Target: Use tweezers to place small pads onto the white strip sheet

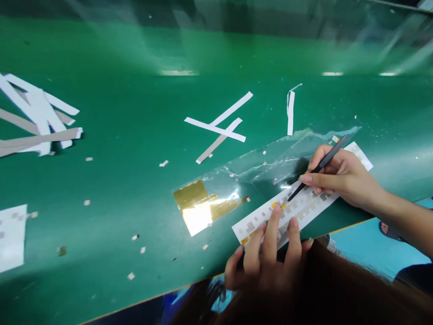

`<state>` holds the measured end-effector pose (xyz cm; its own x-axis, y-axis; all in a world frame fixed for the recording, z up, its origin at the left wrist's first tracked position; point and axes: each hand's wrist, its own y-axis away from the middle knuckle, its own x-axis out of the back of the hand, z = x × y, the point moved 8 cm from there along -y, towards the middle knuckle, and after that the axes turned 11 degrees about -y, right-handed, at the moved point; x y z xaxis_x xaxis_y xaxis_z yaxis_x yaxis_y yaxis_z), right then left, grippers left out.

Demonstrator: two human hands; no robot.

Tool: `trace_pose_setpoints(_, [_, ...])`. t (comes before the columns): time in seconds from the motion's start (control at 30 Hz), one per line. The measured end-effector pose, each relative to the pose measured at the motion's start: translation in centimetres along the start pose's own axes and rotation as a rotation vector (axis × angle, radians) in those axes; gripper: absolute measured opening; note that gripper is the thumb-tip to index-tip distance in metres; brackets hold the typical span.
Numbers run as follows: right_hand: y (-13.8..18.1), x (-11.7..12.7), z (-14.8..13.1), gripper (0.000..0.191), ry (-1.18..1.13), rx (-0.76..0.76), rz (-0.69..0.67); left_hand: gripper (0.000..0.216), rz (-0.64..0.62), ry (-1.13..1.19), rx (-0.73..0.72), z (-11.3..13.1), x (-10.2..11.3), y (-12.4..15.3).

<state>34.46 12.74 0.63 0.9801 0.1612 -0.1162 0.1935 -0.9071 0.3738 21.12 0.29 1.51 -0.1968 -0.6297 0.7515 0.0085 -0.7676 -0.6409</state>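
Note:
A long white backing strip (304, 205) with several small grey and yellow squares lies at the near edge of the green table (135, 149). My left hand (267, 257) rests on it, fingers stretched flat, pressing the strip down. My right hand (341, 174) pinches black tweezers (318, 168), whose tip touches the strip just beyond my left fingertips. A clear plastic sheet (257, 169) with gold tape patches (199, 203) lies just behind the strip.
Peeled white and grey paper strips lie crossed at mid-table (219, 126) and heaped at far left (37, 117). One curled strip (290, 110) lies farther back. A white sheet (11, 237) sits at the left edge. Small scraps dot the surface.

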Motion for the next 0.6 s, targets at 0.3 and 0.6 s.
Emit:
trace_pose_setpoints(0.3, [-0.10, -0.03, -0.06, 0.034, -0.005, -0.009, 0.006, 0.025, -0.001, 0.013, 0.022, -0.04, 0.06, -0.12])
trace_pose_setpoints(0.6, [-0.07, -0.19, 0.06, 0.032, 0.007, -0.022, -0.010, 0.028, 0.016, 0.017, 0.037, -0.11, -0.06, -0.22])
